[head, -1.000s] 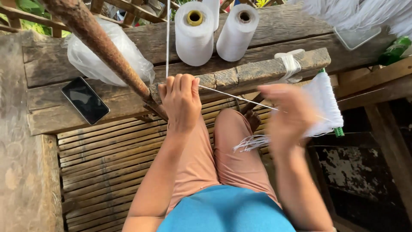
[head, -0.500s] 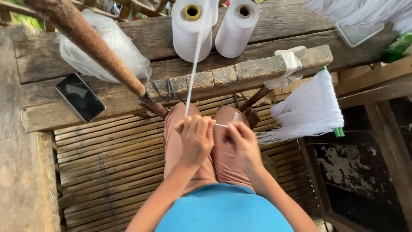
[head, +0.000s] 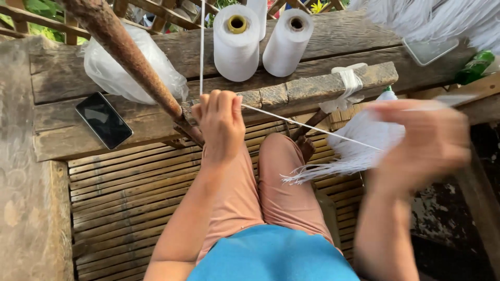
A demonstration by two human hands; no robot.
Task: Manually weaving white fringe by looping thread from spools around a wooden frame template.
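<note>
My left hand [head: 220, 122] is closed on a white thread [head: 202, 47] that comes straight down from above, in front of a worn wooden beam [head: 307, 89]. From that hand the white thread runs taut to the right, to my right hand [head: 424, 143], which is blurred by motion and pinches the thread's far end. A bundle of cut white threads [head: 359, 145] hangs from a white tie on the beam, between the two hands. Two white thread cones [head: 237, 44] stand on the plank behind. My knees in salmon trousers are below the hands.
A black phone [head: 103, 119] lies on the left plank beside a crumpled clear plastic bag [head: 127, 70]. A rusty brown pole [head: 130, 60] slants down to the beam. A slatted bamboo floor [head: 120, 192] lies below. More white fringe [head: 442, 18] and a green bottle [head: 473, 65] sit at upper right.
Both hands were together over my knees half a second ago. Now my left hand has risen to the beam and my right hand has swung far right, drawing the thread out.
</note>
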